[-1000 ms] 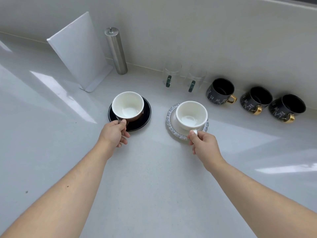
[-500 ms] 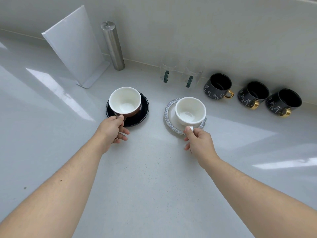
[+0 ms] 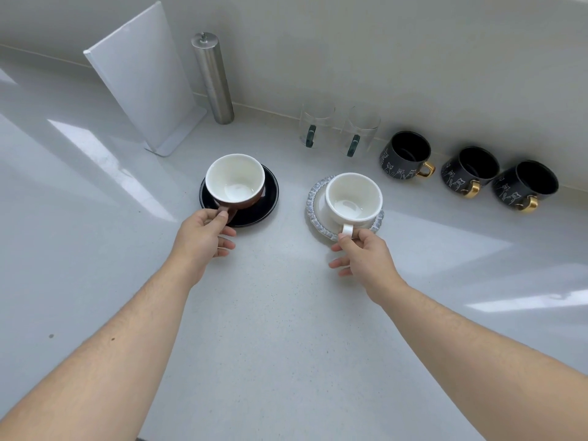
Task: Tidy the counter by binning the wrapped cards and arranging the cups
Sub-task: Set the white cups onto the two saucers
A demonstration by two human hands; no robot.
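The left hand (image 3: 203, 237) pinches the brown cup's (image 3: 235, 183) handle; the right hand (image 3: 362, 253) pinches the white cup's (image 3: 353, 198). Since a second ago both cups have barely shifted, possibly just lifted, on the black saucer (image 3: 269, 198) and patterned saucer (image 3: 315, 205). Arranging continues; no wrapped cards visible.

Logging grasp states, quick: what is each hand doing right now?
Left hand: closed on the brown cup by its handle.
Right hand: closed on the white cup by its handle.

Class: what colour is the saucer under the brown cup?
Black saucer, glossy, clearest in the head view.
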